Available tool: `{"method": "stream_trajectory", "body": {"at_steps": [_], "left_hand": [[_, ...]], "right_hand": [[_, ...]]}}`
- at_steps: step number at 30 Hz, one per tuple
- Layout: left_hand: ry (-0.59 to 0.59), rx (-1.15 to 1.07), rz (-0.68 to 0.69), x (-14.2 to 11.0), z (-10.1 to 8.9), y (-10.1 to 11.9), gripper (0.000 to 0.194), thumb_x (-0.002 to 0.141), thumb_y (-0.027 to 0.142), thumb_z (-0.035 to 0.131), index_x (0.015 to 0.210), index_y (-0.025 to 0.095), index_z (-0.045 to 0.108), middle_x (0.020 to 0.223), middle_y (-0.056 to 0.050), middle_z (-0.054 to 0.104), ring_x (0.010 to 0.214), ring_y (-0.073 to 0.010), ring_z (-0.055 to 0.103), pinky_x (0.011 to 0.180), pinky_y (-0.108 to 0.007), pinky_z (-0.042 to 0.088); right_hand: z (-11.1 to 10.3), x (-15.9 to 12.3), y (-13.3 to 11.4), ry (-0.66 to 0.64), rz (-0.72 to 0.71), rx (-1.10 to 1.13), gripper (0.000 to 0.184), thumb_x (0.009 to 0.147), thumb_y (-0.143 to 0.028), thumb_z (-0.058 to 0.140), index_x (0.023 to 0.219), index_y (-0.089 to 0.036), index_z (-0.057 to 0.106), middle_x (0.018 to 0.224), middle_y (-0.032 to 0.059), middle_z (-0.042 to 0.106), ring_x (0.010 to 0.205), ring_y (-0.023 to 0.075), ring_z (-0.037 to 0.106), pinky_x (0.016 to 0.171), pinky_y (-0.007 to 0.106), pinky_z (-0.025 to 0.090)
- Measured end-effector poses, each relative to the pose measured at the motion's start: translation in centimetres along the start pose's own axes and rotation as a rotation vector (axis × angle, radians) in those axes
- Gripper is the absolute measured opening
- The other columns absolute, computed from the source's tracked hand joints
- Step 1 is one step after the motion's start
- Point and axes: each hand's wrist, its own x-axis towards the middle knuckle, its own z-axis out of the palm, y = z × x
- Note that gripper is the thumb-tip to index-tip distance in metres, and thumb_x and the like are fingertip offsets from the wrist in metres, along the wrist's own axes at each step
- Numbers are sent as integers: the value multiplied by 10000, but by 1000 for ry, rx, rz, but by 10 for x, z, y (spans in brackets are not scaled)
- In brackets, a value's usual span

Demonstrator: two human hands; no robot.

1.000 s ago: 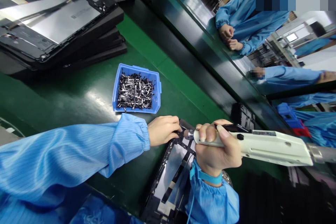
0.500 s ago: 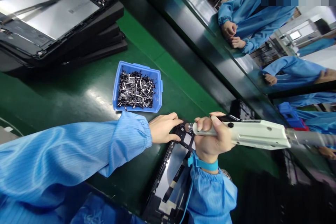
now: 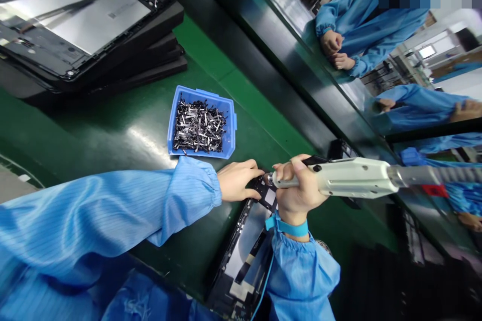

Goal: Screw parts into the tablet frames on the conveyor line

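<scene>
My right hand (image 3: 299,188) is wrapped around a pale electric screwdriver (image 3: 354,178), lying nearly level with its tip pointing left. A blue wrist strap with a cord circles that wrist. The screwdriver tip meets the top end of an open black tablet housing (image 3: 250,246), which has a silvery inner plate and dark ribbon strips. My left hand (image 3: 239,180) grips the housing's upper corner, thumb and forefinger on either side, fingertips close to the screwdriver tip. Whatever lies under those fingertips is hidden.
A blue bin (image 3: 231,145) full of small metal-and-black parts stands beyond my left hand. Stacked black panels (image 3: 124,55) fill the upper left of the green table (image 3: 150,135). Behind a dark metal rail (image 3: 263,45), co-workers in blue sleeves (image 3: 335,22) sit across from me.
The screwdriver's rear end has swung slightly up and left in view, along with my right hand. My left hand stays at the housing's corner. The whole view has shifted slightly.
</scene>
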Motion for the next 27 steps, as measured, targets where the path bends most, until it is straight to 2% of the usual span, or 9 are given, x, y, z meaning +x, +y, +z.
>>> {"method": "stream_trajectory", "body": {"at_steps": [5,9,11,14,17,19,20,23,27], "left_hand": [[18,23,-167,-13,-3,13,604,813,413,714,1313,137,520,1126,-81,582,892,-211,621,798,-309,475],[3,173,-337,-53,14,42,408,851,505,625,1002,126,609,1065,-129,554,1009,-310,578,840,-407,474],[30,185,-366,-75,32,59,375,797,464,686,933,135,566,1074,-145,545,1073,-353,529,887,-462,449],[216,-83,-443,-97,58,77,320,797,343,664,953,171,444,1029,-117,556,1009,-288,540,884,-426,440],[273,-578,-429,-95,66,81,346,849,391,594,999,204,344,863,-30,576,727,-159,545,685,-286,437],[274,-752,-390,-76,53,77,466,817,462,646,1052,212,332,831,2,577,609,-110,506,576,-228,388],[299,-739,-403,-59,40,74,516,789,470,688,1074,209,346,837,4,583,591,-99,508,554,-215,382],[457,-433,-518,12,-12,71,533,759,387,767,1116,169,437,867,-29,621,676,-126,595,622,-234,467],[491,-231,-450,110,-73,89,451,840,334,712,1173,105,511,1010,-101,641,882,-183,634,787,-310,519]], "right_hand": [[-1,-2,6,20,2,21,130,703,-249,655,657,-171,562,435,-75,446,386,101,441,524,291,486],[-7,-3,0,70,-7,99,150,673,-263,697,724,-151,612,440,-73,459,393,107,444,538,307,495],[-13,0,-13,137,-45,170,165,659,-268,690,754,-153,618,431,-82,447,388,103,435,536,296,487],[-24,5,-43,248,-119,295,151,666,-280,647,752,-169,592,420,-96,413,379,88,406,537,272,472],[-38,4,-75,295,-166,390,160,669,-286,643,754,-161,590,421,-88,399,385,88,405,531,267,462],[-50,-3,-92,285,-201,421,165,689,-286,657,769,-153,602,434,-78,409,396,95,420,532,274,468],[-58,-8,-97,265,-220,424,164,711,-285,662,791,-152,610,448,-72,424,403,99,431,537,280,474],[-82,-33,-101,157,-259,358,177,797,-314,658,874,-158,625,500,-57,475,435,117,483,535,290,483],[-106,-72,-83,180,-128,128,256,808,-416,665,884,-173,639,571,-22,541,450,118,493,447,248,422]]}}
